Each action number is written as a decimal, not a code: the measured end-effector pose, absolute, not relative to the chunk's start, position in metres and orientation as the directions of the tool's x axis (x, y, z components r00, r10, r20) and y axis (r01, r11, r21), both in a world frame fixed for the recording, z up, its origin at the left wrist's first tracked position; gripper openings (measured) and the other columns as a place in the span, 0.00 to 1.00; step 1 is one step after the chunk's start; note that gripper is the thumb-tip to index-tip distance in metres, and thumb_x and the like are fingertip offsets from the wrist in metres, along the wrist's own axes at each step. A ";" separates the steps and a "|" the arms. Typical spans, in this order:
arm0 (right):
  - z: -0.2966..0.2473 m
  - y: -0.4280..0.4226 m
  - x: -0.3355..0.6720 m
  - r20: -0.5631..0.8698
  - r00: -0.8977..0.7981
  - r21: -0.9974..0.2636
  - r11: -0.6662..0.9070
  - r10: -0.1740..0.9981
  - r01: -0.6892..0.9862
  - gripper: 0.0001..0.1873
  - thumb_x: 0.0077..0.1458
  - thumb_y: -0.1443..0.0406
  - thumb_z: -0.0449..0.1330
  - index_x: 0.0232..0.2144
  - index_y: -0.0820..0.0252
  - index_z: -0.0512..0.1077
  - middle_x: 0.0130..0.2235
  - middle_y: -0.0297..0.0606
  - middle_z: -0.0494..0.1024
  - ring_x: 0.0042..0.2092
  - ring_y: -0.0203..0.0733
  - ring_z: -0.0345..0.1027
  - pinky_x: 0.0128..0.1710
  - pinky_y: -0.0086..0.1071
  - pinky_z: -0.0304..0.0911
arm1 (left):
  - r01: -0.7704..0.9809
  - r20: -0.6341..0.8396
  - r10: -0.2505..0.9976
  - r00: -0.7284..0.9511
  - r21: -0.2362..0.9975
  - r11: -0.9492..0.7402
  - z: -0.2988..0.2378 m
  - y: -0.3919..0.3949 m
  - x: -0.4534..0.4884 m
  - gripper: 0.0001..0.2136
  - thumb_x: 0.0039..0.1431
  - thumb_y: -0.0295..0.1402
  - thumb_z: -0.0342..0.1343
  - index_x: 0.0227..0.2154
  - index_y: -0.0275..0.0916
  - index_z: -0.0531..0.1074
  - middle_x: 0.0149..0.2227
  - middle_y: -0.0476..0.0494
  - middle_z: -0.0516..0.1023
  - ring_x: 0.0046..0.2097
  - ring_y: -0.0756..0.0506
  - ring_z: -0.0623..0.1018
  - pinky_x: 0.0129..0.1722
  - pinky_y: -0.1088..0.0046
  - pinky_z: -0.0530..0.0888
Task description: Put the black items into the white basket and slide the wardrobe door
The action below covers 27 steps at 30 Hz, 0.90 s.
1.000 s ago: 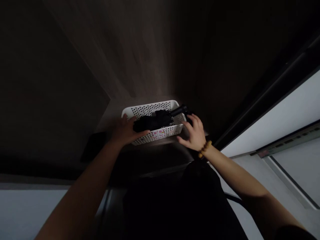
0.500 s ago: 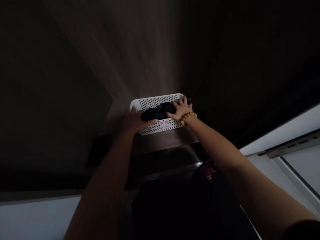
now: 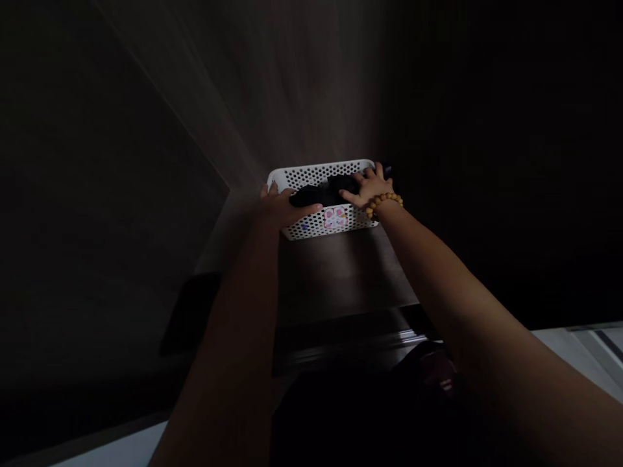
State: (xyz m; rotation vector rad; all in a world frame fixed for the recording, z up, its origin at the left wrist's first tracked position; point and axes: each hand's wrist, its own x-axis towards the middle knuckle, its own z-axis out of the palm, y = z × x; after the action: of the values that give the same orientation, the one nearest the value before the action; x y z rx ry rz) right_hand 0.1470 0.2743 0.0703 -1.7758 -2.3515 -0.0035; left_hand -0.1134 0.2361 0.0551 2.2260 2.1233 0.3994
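Observation:
A white plastic basket [image 3: 357,226] with round holes and a pink flower sticker on its front sits on a dark wooden shelf [image 3: 331,272]. Dark items [image 3: 311,194], of a kind I cannot make out, lie inside it. My left hand [image 3: 282,209] grips the basket's left end, its thumb along the front rim. At the right end my right hand [image 3: 372,188], with a yellow bead bracelet [image 3: 384,204] at the wrist, holds the rim with fingers spread over the corner. Part of both ends is hidden under my hands.
Dark panels rise on the left [image 3: 121,194] and at the back [image 3: 302,97]. A shiny metal strip [image 3: 411,336] runs along the front below the shelf. A dark rounded object [image 3: 192,311] is left of my left forearm. Light is very low.
The basket has slid deeper along the shelf with both hands on it, so more shelf shows in front. The view has also shifted a little.

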 end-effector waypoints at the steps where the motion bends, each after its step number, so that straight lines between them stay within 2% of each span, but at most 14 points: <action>1: 0.068 0.284 0.146 0.158 -0.263 -0.122 0.283 0.952 0.951 0.49 0.62 0.32 0.42 0.69 0.56 0.65 0.72 0.54 0.59 0.75 0.74 0.33 0.63 0.77 0.52 | 0.975 0.135 0.991 -0.003 0.221 -0.027 0.055 0.243 -0.114 0.53 0.51 0.75 0.51 0.65 0.33 0.68 0.74 0.25 0.59 0.76 0.22 0.50 0.72 0.41 0.54; 3: 0.065 0.301 0.143 0.171 -0.270 -0.137 0.294 0.948 0.946 0.50 0.60 0.30 0.42 0.68 0.57 0.66 0.72 0.55 0.60 0.75 0.75 0.33 0.62 0.78 0.52 | 0.960 0.065 0.993 -0.094 0.271 0.073 0.057 0.256 -0.114 0.54 0.48 0.76 0.54 0.66 0.35 0.68 0.75 0.28 0.56 0.77 0.22 0.47 0.73 0.43 0.54; 7: 0.058 0.330 0.139 0.199 -0.273 -0.162 0.307 0.941 0.938 0.53 0.59 0.28 0.39 0.67 0.58 0.67 0.70 0.57 0.61 0.74 0.77 0.34 0.61 0.79 0.53 | 0.941 0.083 0.992 -0.100 0.331 0.067 0.057 0.280 -0.116 0.54 0.48 0.74 0.57 0.65 0.32 0.69 0.74 0.27 0.57 0.75 0.20 0.46 0.71 0.39 0.53; 11: 0.053 0.350 0.136 0.207 -0.266 -0.161 0.300 0.942 0.940 0.54 0.59 0.28 0.38 0.67 0.59 0.67 0.70 0.57 0.61 0.74 0.78 0.34 0.61 0.79 0.52 | 0.946 0.118 0.990 -0.080 0.322 0.039 0.050 0.301 -0.123 0.52 0.50 0.70 0.59 0.64 0.29 0.70 0.73 0.23 0.59 0.74 0.20 0.49 0.71 0.39 0.51; 14: 0.050 0.360 0.134 0.213 -0.273 -0.160 0.309 0.938 0.938 0.54 0.59 0.28 0.38 0.67 0.58 0.67 0.69 0.57 0.61 0.74 0.78 0.34 0.61 0.80 0.51 | 0.944 0.139 0.987 -0.081 0.329 0.032 0.046 0.312 -0.127 0.50 0.50 0.70 0.60 0.64 0.31 0.71 0.72 0.27 0.61 0.74 0.21 0.51 0.71 0.40 0.52; 18: 0.044 0.372 0.132 0.219 -0.261 -0.154 0.298 0.940 0.942 0.55 0.59 0.28 0.37 0.67 0.59 0.66 0.69 0.56 0.61 0.73 0.79 0.35 0.61 0.82 0.49 | 0.947 0.149 0.986 -0.076 0.319 0.025 0.047 0.319 -0.128 0.48 0.51 0.70 0.60 0.63 0.34 0.72 0.71 0.29 0.64 0.74 0.23 0.54 0.73 0.45 0.53; 22: 0.034 0.386 0.134 0.227 -0.271 -0.147 0.308 0.935 0.940 0.56 0.59 0.28 0.34 0.67 0.61 0.66 0.70 0.56 0.59 0.73 0.82 0.33 0.60 0.83 0.47 | 0.949 0.173 0.983 -0.052 0.315 -0.006 0.047 0.319 -0.127 0.48 0.51 0.68 0.62 0.62 0.30 0.73 0.69 0.28 0.67 0.72 0.26 0.59 0.73 0.49 0.54; 24: 0.029 0.391 0.135 0.236 -0.279 -0.145 0.317 0.931 0.937 0.56 0.59 0.28 0.33 0.67 0.61 0.65 0.70 0.56 0.58 0.73 0.83 0.31 0.60 0.84 0.46 | 0.954 0.231 0.972 -0.040 0.298 -0.031 0.045 0.316 -0.125 0.44 0.55 0.65 0.61 0.61 0.30 0.74 0.67 0.30 0.69 0.71 0.29 0.62 0.72 0.52 0.56; 27: 0.027 0.391 0.136 0.246 -0.280 -0.155 0.323 0.928 0.934 0.55 0.60 0.29 0.35 0.68 0.61 0.65 0.70 0.55 0.58 0.73 0.83 0.31 0.61 0.84 0.45 | 0.963 0.352 0.934 -0.069 0.267 -0.030 0.041 0.310 -0.118 0.35 0.64 0.59 0.54 0.60 0.34 0.74 0.66 0.34 0.71 0.67 0.33 0.68 0.70 0.56 0.61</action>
State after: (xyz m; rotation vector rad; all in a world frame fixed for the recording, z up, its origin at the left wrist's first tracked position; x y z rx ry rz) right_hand 0.1362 0.3912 0.0272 -1.6748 -2.3021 -0.0286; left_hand -0.1180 0.3100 0.0405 2.1875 2.2327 0.7199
